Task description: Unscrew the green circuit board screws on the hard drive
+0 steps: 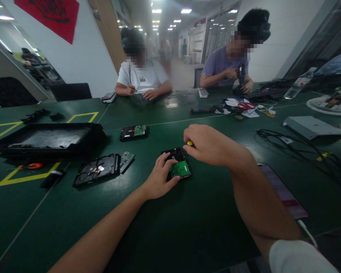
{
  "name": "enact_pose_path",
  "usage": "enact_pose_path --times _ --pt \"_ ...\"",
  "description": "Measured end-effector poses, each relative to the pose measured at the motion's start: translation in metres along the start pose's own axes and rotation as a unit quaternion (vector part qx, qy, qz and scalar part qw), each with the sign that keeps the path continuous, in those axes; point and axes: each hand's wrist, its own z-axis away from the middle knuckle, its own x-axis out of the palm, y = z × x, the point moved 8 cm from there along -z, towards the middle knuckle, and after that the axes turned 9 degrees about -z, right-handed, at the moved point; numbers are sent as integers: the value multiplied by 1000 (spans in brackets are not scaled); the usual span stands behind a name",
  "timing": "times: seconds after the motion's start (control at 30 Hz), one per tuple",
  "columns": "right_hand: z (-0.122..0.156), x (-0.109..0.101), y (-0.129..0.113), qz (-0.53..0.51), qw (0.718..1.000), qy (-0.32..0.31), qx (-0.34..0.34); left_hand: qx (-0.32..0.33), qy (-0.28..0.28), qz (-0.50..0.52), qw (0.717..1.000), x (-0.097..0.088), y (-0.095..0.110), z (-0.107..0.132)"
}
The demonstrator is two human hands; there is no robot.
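Note:
A hard drive (174,153) lies on the green table in front of me, its green circuit board (182,168) facing up. My left hand (160,174) grips it from the left, fingers over the top and thumb near the lower edge of the board. Above the drive's right side, my right hand (207,146) is closed around what looks like a screwdriver (190,143); only a bit of its yellow handle shows, and its tip is hidden. Left of my hands lie a larger black drive (96,170), a loose circuit board (127,161) and another hard drive (133,132).
Stacked black trays (45,138) stand at the left, near an orange-handled tool (31,165). A phone (281,189) lies by my right forearm, with black cables (290,142) and a silver box (315,127) beyond. Two people work across the table; a water bottle (299,84) stands tilted far right.

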Motion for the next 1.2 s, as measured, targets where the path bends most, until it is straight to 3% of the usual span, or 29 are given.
enact_pose_path --times 0.37,0.87,1.2 --pt "-1 5 3 -33 999 7 -37 -5 -5 -4 1000 0 1 0" --pt "-3 -1 3 -14 1000 20 -1 -2 -2 0 1000 0 -1 0" --pt "-4 9 1 -46 998 -8 -42 -2 2 5 1000 1 -1 0"
